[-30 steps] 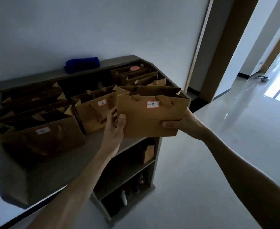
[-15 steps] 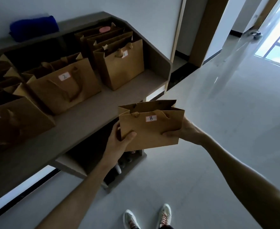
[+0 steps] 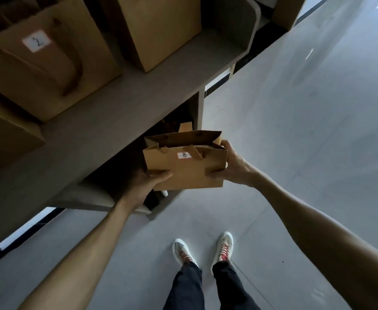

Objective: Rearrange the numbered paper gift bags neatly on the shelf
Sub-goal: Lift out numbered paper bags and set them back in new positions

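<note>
A small brown paper gift bag labelled 8 (image 3: 184,171) hangs in the air below the shelf top, in front of the lower compartment. My left hand (image 3: 149,183) grips its lower left corner, thumb on the front. My right hand (image 3: 232,166) grips its right side. The bag's mouth is open and upright. On the grey shelf top (image 3: 107,121) stands a larger bag labelled 2 (image 3: 49,63), with another brown bag (image 3: 161,34) to its right.
Part of a further bag (image 3: 7,139) shows at the left edge. A dark lower compartment (image 3: 127,166) lies behind the held bag, with a small bag (image 3: 184,127) inside. My feet in pale shoes (image 3: 203,248) stand on the glossy grey floor (image 3: 306,130).
Both hands have carried the bag labelled 8 off the shelf top and down to the level of the lower compartment. My view has tilted downward, showing my feet.
</note>
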`<state>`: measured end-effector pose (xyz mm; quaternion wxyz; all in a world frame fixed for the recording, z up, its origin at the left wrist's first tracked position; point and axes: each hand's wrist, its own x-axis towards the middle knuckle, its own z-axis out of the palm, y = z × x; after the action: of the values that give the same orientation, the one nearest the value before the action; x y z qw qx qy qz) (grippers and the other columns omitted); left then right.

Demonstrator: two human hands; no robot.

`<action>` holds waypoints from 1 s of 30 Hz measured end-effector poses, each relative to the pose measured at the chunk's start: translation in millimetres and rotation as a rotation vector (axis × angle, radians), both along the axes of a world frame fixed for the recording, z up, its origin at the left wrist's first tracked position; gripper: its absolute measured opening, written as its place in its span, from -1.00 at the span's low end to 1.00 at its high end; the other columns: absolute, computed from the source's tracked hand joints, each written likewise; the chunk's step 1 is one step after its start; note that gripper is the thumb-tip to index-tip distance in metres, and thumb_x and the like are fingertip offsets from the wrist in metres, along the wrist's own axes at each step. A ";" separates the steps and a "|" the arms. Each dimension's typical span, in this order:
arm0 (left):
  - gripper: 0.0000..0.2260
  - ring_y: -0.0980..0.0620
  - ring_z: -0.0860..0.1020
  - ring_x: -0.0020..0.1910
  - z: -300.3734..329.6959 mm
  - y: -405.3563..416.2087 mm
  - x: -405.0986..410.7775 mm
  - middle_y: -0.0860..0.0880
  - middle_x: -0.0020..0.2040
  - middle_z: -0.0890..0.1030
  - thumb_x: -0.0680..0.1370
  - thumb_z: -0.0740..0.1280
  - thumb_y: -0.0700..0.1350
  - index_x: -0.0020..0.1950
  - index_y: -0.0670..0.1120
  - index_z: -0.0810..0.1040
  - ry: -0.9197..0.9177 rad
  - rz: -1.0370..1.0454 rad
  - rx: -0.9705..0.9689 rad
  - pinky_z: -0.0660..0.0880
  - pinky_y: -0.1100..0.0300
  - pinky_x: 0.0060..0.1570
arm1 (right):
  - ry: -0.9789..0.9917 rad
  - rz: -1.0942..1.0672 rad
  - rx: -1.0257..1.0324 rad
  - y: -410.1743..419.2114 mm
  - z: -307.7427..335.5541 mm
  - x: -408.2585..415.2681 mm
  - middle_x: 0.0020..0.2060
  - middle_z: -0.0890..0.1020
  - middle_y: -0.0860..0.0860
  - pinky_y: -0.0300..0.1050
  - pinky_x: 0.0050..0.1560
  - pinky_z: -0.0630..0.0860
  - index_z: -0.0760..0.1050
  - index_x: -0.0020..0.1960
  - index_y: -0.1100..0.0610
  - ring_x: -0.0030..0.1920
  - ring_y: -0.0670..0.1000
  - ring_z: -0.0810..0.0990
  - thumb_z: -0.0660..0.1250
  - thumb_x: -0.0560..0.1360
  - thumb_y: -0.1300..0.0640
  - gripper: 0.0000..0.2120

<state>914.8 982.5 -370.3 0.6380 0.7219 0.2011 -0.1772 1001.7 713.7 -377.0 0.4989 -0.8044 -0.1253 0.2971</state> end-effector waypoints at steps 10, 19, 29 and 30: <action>-0.48 -0.03 0.50 0.23 -102.0 68.8 22.2 0.01 0.17 0.59 0.20 0.48 0.05 0.15 0.11 0.53 0.208 0.156 -0.060 0.37 -0.11 0.35 | -0.054 -0.065 0.079 72.8 -110.3 -0.6 0.24 0.46 0.07 -0.14 0.00 0.65 0.20 0.41 0.09 0.22 0.03 0.47 0.55 0.38 0.29 -0.25; -0.64 0.10 0.49 0.19 -171.2 100.8 58.1 0.03 0.19 0.56 0.44 0.35 -0.27 0.17 0.06 0.50 0.065 0.170 -0.001 0.36 0.20 0.13 | -0.121 -0.178 0.140 112.2 -174.1 13.2 0.19 0.48 -0.01 0.00 0.06 0.64 0.27 0.39 0.05 0.19 0.00 0.48 0.57 0.35 0.23 -0.27; -0.52 0.11 0.42 0.23 -191.3 98.0 81.4 -0.01 0.31 0.45 0.54 0.35 -0.27 0.43 -0.11 0.32 0.013 0.308 0.233 0.39 0.27 0.15 | -0.096 -0.170 0.154 124.3 -199.7 18.0 0.27 0.45 -0.02 0.05 0.12 0.63 0.25 0.39 -0.04 0.29 0.02 0.47 0.59 0.28 0.04 -0.20; -0.52 0.12 0.44 0.21 -190.4 98.5 78.9 -0.02 0.29 0.46 0.54 0.35 -0.28 0.44 -0.11 0.32 0.002 0.334 0.246 0.43 0.36 0.06 | -0.097 -0.154 0.124 124.3 -202.4 16.2 0.31 0.42 -0.02 0.12 0.18 0.60 0.22 0.42 -0.05 0.33 0.05 0.43 0.59 0.24 -0.03 -0.14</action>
<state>993.7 1081.1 -560.6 0.5653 0.7509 0.3387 -0.0437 1017.9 838.0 -579.4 0.5624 -0.7927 -0.1052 0.2103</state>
